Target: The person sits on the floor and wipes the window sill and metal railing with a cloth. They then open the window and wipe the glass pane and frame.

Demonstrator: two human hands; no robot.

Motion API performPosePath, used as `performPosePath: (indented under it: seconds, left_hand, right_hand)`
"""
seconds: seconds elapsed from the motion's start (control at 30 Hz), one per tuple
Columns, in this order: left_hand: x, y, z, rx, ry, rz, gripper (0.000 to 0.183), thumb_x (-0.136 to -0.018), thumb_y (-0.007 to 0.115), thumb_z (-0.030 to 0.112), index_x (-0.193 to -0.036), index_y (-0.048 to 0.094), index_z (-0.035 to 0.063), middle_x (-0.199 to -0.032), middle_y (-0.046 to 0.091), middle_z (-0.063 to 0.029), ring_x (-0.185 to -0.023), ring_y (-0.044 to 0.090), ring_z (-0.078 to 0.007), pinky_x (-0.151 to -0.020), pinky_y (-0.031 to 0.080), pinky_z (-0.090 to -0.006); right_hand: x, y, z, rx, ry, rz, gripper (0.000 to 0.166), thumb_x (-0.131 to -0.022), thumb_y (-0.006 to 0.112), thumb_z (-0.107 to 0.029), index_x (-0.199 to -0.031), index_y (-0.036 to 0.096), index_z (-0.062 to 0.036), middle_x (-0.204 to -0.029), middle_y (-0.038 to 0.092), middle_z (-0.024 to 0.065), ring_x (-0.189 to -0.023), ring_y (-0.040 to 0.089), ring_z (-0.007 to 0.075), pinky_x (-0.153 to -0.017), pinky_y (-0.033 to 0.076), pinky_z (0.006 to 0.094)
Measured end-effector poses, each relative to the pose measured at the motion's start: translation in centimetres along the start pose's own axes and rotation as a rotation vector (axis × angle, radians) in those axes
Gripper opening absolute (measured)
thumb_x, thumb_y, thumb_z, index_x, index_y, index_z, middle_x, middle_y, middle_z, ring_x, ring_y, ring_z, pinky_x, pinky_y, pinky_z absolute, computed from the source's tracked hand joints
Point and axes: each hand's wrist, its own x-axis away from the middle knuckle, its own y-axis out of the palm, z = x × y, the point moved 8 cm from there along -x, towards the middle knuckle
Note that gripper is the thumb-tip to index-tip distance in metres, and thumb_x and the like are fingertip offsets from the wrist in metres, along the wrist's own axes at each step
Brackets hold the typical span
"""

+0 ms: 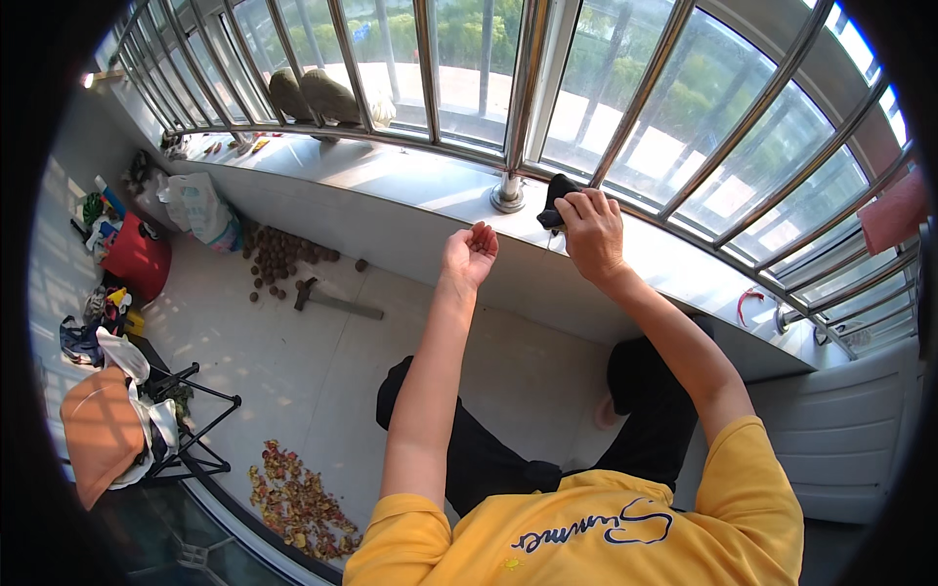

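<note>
My right hand (595,233) is closed on a black cloth (559,203), held over the edge of the white window sill (432,179), just right of a metal post foot (507,196). What lies beneath the cloth is hidden. To its left, in front of the sill's edge, my left hand (471,254) is held palm up with curled fingers and nothing visible in it.
Metal window bars (519,88) rise along the sill. On the floor are a hammer (341,304), a heap of round brown nuts or balls (282,256) and dried peel-like pieces (297,502). A folding stool frame (209,425) and a red bag (138,256) stand left.
</note>
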Motion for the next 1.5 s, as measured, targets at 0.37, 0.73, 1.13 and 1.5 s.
performPosePath:
  seconds: [0.37, 0.73, 1.13, 1.5]
  left_hand:
    - [0.6, 0.1, 1.7, 0.138, 0.014, -0.057, 0.02, -0.088, 0.04, -0.001, -0.095, 0.058, -0.0053, -0.092, 0.061, -0.0155, -0.084, 0.061, -0.0255, -0.081, 0.054, -0.0364]
    - [1.1, 0.9, 3.5, 0.218, 0.051, -0.053, 0.02, -0.09, 0.04, 0.002, -0.096, 0.058, -0.005, -0.095, 0.059, -0.0148, -0.087, 0.059, -0.0255, -0.082, 0.053, -0.0373]
    - [1.4, 1.5, 7.1, 0.359, 0.153, -0.036, 0.018, -0.09, 0.04, 0.002, -0.097, 0.055, -0.0046, -0.096, 0.056, -0.0117, -0.086, 0.058, -0.0214, -0.081, 0.053, -0.0324]
    - [1.9, 1.5, 8.7, 0.338, 0.183, -0.043, 0.019, -0.089, 0.039, 0.002, -0.1, 0.054, -0.0039, -0.099, 0.055, -0.0111, -0.091, 0.057, -0.0219, -0.084, 0.051, -0.0343]
  right_hand:
    - [-9.4, 11.6, -8.2, 0.906, -0.286, -0.309, 0.023, -0.076, 0.059, -0.017, -0.091, 0.071, -0.0041, -0.089, 0.062, 0.0101, -0.09, 0.054, 0.0265, -0.076, 0.038, 0.0408]
    - [-15.1, 14.7, -7.9, 0.257, -0.16, -0.25, 0.014, -0.077, 0.06, -0.019, -0.082, 0.067, -0.007, -0.079, 0.066, 0.0073, -0.083, 0.059, 0.0229, -0.075, 0.041, 0.0379]
    - [-19.0, 15.0, -15.9, 0.375, -0.285, 0.003, 0.046, -0.082, 0.059, -0.017, -0.125, 0.055, 0.0004, -0.111, 0.058, 0.0098, -0.108, 0.05, 0.0237, -0.091, 0.038, 0.0399]
    - [-22.9, 21.6, -15.4, 0.294, -0.139, -0.468, 0.02, -0.078, 0.063, -0.016, -0.095, 0.067, -0.0055, -0.083, 0.066, 0.0063, -0.085, 0.061, 0.0235, -0.079, 0.038, 0.037]
